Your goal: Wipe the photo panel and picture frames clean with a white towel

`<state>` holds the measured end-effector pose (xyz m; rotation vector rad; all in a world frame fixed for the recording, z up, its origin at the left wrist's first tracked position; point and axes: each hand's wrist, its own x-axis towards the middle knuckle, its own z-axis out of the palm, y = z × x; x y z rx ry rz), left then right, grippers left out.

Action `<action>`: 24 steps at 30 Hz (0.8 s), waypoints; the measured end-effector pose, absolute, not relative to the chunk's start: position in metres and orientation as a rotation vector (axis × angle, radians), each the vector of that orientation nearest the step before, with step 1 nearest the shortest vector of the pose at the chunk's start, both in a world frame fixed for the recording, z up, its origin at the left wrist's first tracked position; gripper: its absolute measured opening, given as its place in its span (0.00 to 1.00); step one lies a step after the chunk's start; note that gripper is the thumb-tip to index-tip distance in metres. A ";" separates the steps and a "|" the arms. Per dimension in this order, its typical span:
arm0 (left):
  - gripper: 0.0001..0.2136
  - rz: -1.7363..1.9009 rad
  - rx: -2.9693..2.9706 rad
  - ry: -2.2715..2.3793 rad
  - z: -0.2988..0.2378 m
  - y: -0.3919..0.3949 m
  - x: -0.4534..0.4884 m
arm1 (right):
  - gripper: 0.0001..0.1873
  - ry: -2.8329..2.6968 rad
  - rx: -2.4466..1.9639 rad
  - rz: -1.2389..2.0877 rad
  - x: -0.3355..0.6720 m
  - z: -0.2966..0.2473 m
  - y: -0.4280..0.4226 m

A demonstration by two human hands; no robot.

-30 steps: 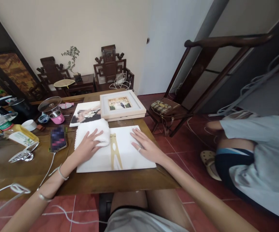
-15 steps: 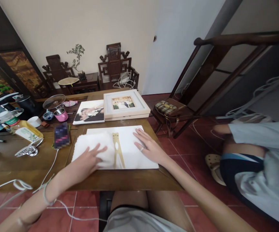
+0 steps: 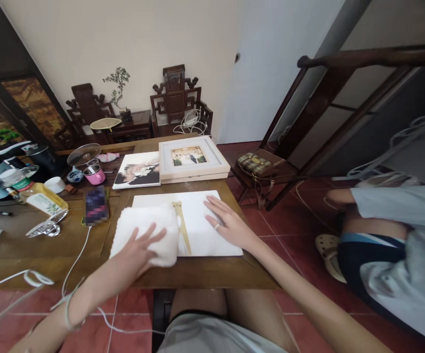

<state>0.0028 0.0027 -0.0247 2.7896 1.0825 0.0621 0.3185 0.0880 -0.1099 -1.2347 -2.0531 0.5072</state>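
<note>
A white board (image 3: 201, 235) with a gold strut (image 3: 182, 226) on it lies flat at the near edge of the wooden table (image 3: 197, 274). My left hand (image 3: 140, 250) lies flat, fingers spread, on a white cloth (image 3: 149, 225) covering the board's left part. On the board's right side my right hand (image 3: 229, 224) rests open and flat, with a ring on one finger. Behind the board lie a white picture frame (image 3: 192, 159) and a photo print (image 3: 137, 170).
A phone (image 3: 95, 206) with a white cable lies left of the cloth. Further left are a pink cup (image 3: 95, 175), a yellow tray (image 3: 45, 200) and small dishes. A person in a light shirt (image 3: 399, 250) sits on the floor at right, near a wooden chair (image 3: 263, 164).
My left hand has drawn the white cloth from the board's far left towards the near edge. The right hand has stayed flat on the board.
</note>
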 end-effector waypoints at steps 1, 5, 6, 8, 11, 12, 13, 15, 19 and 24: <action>0.13 0.077 2.804 1.071 -0.023 -0.013 0.002 | 0.27 -2.048 -1.233 0.506 0.318 -0.110 0.088; 0.13 0.094 2.834 1.035 -0.020 -0.038 -0.003 | 0.26 -2.048 -1.233 0.514 0.318 -0.109 0.088; 0.13 0.095 2.831 1.022 -0.019 -0.035 -0.003 | 0.26 -2.052 -1.233 0.514 0.319 -0.108 0.088; 0.14 0.084 2.812 0.999 -0.020 -0.018 -0.004 | 0.26 -2.057 -1.234 0.506 0.319 -0.108 0.088; 0.15 -0.009 2.745 1.059 -0.023 0.024 -0.001 | 0.27 -2.066 -1.241 0.493 0.319 -0.107 0.088; 0.14 -0.046 2.719 1.107 -0.025 0.040 0.001 | 0.27 -2.072 -1.246 0.492 0.319 -0.107 0.088; 0.14 -0.063 2.700 1.161 -0.027 0.056 0.004 | 0.27 -2.078 -1.251 0.491 0.319 -0.107 0.088; 0.13 -0.026 2.693 1.295 -0.031 0.082 0.009 | 0.28 -2.091 -1.257 0.491 0.319 -0.107 0.087; 0.13 0.058 2.741 1.379 -0.037 0.093 0.021 | 0.29 -2.104 -1.256 0.485 0.319 -0.106 0.087; 0.13 0.011 2.826 1.168 -0.036 0.025 0.025 | 0.28 -2.103 -1.259 0.463 0.319 -0.105 0.087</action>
